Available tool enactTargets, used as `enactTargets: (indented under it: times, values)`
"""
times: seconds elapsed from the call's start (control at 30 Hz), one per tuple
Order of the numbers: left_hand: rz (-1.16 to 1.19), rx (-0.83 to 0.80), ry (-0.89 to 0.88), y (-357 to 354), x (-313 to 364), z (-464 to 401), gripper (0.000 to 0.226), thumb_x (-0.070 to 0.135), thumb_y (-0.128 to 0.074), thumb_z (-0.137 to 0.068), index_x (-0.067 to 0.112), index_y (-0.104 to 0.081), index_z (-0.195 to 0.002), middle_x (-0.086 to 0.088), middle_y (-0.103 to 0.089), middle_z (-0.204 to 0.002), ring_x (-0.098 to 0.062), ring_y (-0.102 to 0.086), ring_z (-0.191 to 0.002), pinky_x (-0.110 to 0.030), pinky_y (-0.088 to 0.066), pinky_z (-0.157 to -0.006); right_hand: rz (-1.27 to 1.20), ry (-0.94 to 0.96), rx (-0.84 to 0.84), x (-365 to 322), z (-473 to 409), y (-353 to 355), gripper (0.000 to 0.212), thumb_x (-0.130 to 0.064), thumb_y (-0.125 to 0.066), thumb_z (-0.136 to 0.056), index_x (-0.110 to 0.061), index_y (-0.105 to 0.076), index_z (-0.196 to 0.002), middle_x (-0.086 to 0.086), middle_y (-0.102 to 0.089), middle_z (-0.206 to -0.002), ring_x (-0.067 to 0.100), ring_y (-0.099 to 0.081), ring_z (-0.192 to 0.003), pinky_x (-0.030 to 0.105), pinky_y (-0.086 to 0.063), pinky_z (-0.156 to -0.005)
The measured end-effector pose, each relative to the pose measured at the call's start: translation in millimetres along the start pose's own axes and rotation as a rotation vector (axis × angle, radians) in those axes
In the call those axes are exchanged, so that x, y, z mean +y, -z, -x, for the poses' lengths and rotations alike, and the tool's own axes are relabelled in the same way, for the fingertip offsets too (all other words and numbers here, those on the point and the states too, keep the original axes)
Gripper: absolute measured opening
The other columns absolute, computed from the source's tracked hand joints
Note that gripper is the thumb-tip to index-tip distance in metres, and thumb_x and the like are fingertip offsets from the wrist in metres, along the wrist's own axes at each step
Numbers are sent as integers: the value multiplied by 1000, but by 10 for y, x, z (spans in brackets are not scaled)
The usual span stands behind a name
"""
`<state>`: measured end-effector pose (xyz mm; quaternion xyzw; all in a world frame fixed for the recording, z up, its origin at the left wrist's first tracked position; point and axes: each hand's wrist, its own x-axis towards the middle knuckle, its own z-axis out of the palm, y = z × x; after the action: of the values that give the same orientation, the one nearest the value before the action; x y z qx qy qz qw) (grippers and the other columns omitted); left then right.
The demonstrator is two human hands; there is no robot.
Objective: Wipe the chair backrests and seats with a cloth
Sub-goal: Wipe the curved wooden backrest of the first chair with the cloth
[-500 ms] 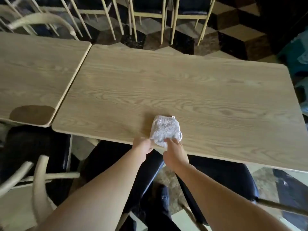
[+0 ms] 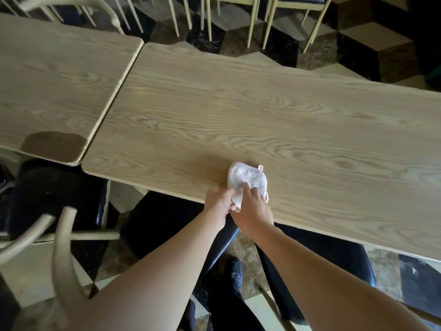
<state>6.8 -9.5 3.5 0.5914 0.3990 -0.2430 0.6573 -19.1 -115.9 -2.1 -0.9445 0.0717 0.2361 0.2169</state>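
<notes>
- Both hands meet at the near edge of the table (image 2: 298,120): the left hand (image 2: 218,203) pinches the cloth's near corner, the right hand (image 2: 253,209) grips it with fingers curled over the top.
- Folded white cloth (image 2: 248,179) lies just inside that edge.
- Wide bare tabletop spreads far and right.
- Dark chair seats (image 2: 55,194) sit tucked under the near edge.
- Second table (image 2: 55,80) abuts on the left.

It looked like a café or restaurant dining room: two wood-grain benches (image 2: 262,111) pushed together mid-frame, pale-legged black-seated chairs (image 2: 55,192) around them, cube-patterned floor (image 2: 358,44) along the top.
</notes>
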Motion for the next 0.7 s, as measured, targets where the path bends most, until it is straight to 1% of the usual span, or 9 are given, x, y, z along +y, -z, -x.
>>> enactTargets:
  times: [0.1, 0.2, 0.3, 0.37, 0.43, 0.47, 0.57, 0.63, 0.7]
  values:
    - [-33, -6, -115, 268, 44, 237, 18, 14, -69, -74, 0, -59, -79, -20, -61, -75, -33, -60, -72, -47, -57, -72, 52, 15, 2, -243, -7, 9, 59, -32, -69, -87, -24, -41, -138, 3, -48, -126, 25, -53, -116, 37, -49, -88]
    - [69, 65, -153, 739, 70, 358, 16, 8, -70, -80, 1, -63, -93, -20, -74, -88, -31, -74, -80, -38, -64, -77, 127, 114, -29, -597, 61, -112, 46, -23, -60, -90, -21, -50, -135, 11, -46, -136, 30, -47, -123, 39, -47, -94]
    - [115, 118, -194, 1301, 71, 503, 19, 8, -72, -82, 1, -65, -99, -19, -76, -92, -27, -77, -85, -32, -63, -73, 69, 264, -79, -1058, 200, -377, 55, -15, -51, -95, -16, -39, -149, 10, -42, -149, 30, -42, -131, 40, -45, -103]
    - [116, 127, -215, 1660, 68, 625, 19, 12, -73, -83, 1, -68, -97, -20, -76, -95, -28, -76, -91, -34, -63, -77, -97, 291, -171, -1370, 316, -543, 54, -12, -44, -98, -16, -37, -152, 7, -52, -145, 26, -56, -121, 35, -53, -89]
    - [78, 155, -205, 2070, 25, 721, 19, 21, -71, -86, 6, -73, -98, -14, -78, -97, -23, -76, -95, -35, -62, -81, -251, 255, -291, -1678, 448, -756, 42, -16, -40, -100, -22, -46, -142, 0, -67, -114, 14, -65, -87, 27, -47, -59]
    - [42, 197, -189, 2251, 4, 757, 17, 25, -70, -88, 12, -74, -98, -10, -78, -98, -21, -75, -96, -35, -61, -81, -316, 227, -356, -1811, 499, -850, 39, -17, -40, -101, -24, -49, -138, -3, -67, -105, 10, -63, -80, 25, -44, -56]
    - [-164, 472, -171, 2956, -222, 825, 8, 22, -61, -94, 21, -68, -92, -7, -75, -104, -22, -71, -91, -31, -59, -73, -431, 149, -543, -2257, 715, -1226, 39, -22, -45, -101, -23, -53, -139, -2, -65, -115, 17, -62, -97, 32, -47, -74]
    - [-312, 621, -218, 3393, -447, 860, 21, 17, -56, -96, 22, -67, -113, 3, -69, -102, -13, -66, -85, -20, -47, -60, -485, 119, -621, -2487, 858, -1494, 39, -27, -44, -103, -23, -53, -141, -2, -63, -119, 20, -59, -102, 37, -45, -84]
    - [-442, 755, -192, 3755, -673, 849, 22, 18, -59, -97, 19, -65, -118, 8, -65, -96, -14, -67, -93, -19, -42, -69, -540, 89, -671, -2647, 985, -1712, 39, -26, -42, -103, -25, -53, -141, -2, -63, -117, 20, -58, -102, 38, -44, -86]
